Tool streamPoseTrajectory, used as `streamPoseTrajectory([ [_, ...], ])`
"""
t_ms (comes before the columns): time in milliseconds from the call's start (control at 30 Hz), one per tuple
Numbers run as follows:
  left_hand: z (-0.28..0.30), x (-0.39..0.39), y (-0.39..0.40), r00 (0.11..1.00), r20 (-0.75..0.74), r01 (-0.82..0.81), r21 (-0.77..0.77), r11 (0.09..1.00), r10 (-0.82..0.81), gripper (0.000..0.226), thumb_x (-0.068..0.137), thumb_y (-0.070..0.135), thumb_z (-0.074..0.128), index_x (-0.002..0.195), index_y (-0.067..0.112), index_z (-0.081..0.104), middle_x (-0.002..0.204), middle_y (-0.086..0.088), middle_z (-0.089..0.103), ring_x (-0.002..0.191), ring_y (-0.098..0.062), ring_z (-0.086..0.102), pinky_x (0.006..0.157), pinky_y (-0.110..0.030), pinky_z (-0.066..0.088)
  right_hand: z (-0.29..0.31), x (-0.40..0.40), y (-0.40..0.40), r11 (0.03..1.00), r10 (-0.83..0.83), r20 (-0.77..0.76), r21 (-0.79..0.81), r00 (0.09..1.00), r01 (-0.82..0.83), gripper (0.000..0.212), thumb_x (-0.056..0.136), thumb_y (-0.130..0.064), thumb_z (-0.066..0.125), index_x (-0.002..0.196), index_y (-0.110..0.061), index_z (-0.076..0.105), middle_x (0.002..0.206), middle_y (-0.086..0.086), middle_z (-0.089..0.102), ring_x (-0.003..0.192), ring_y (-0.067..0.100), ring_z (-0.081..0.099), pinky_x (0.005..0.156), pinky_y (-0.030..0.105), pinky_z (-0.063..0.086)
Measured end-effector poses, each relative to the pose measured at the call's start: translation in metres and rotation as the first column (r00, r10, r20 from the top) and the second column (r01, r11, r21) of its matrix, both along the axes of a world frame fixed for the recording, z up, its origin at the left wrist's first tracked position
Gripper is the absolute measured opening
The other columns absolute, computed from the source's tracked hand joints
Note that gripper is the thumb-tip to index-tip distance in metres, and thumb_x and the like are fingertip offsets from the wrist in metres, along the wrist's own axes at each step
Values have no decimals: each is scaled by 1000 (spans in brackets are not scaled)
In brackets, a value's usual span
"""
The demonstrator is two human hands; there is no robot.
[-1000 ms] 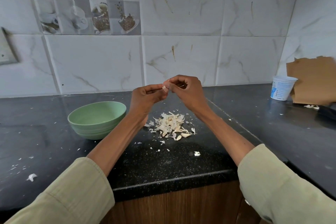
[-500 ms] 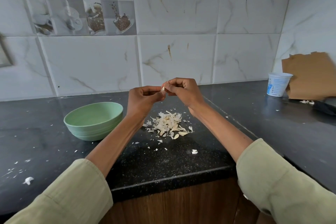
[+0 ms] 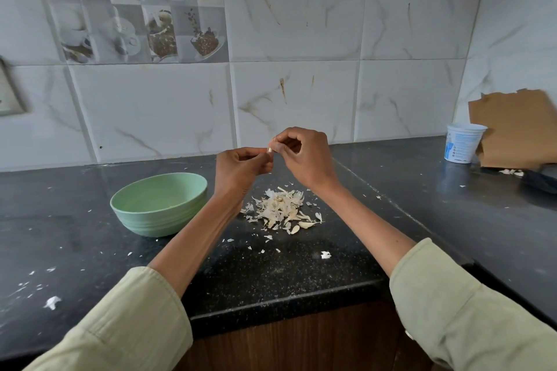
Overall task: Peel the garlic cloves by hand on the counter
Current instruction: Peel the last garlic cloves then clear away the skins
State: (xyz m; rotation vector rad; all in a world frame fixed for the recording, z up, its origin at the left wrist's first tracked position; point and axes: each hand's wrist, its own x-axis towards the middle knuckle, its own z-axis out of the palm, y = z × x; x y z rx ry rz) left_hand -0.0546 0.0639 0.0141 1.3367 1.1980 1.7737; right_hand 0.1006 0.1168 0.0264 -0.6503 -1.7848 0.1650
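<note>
Both hands are raised above the black counter (image 3: pixel 271 277), fingertips meeting. My left hand (image 3: pixel 241 169) pinches a small pale garlic clove (image 3: pixel 270 150) between thumb and fingers. My right hand (image 3: pixel 304 156) pinches at the clove's upper end, where a thin strip of skin sticks up. Most of the clove is hidden by the fingers. Below the hands lies a pile of garlic skins and cloves (image 3: pixel 281 209). A light green bowl (image 3: pixel 159 205) stands to the left of the pile; its inside is not visible.
Small skin scraps are scattered over the counter. A white plastic cup (image 3: pixel 462 143) and a torn piece of brown cardboard (image 3: pixel 515 129) stand at the back right by the tiled wall. The counter's front edge runs just below my forearms.
Both hands stay together on the clove and sit slightly lower against the wall as the camera tilts. The right fingers have shifted a little on the clove's tip.
</note>
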Motion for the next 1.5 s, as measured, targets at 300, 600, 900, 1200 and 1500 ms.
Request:
streamPoseTrajectory([
  [300,-3,-2,1,981,-160,-100,76,992,111,15,91,21,84,94,6,82,79,-8,80,75,-21,78,77,-28,64,4,7,6,993,-74,-120,-98,990,63,9,94,-18,77,89,-11,78,81,-8,77,75,2,71,71,13,52],
  [600,-7,-4,12,992,-2,123,-41,991,-124,26,102,22,70,116,1,71,96,-11,78,84,-13,73,78,-24,59,9,25,7,909,198,433,-418,879,1,22,101,-23,72,88,-7,79,78,0,80,75,15,78,76,27,63],
  [900,-9,-6,15,992,-56,112,-55,992,-115,20,109,24,58,108,8,71,87,-3,70,76,-9,67,70,-20,56,8,31,11,919,165,397,-393,903,4,36,81,-39,90,96,-11,73,77,2,78,67,11,73,70,34,61],
  [1200,-6,-1,10,963,-159,207,-87,974,-219,26,112,29,50,102,8,62,84,-3,64,73,-9,67,72,-25,54,10,26,12,952,219,268,-271,938,-145,24,98,-17,74,120,-25,77,109,-11,77,88,24,73,81,40,63],
  [1500,-5,-3,7,968,-181,156,-106,982,-173,26,108,33,59,102,9,68,83,-2,67,69,-9,66,69,-24,49,11,25,14,962,162,167,-245,973,-118,12,89,-17,85,101,-16,84,84,-5,80,76,20,74,74,29,61],
])
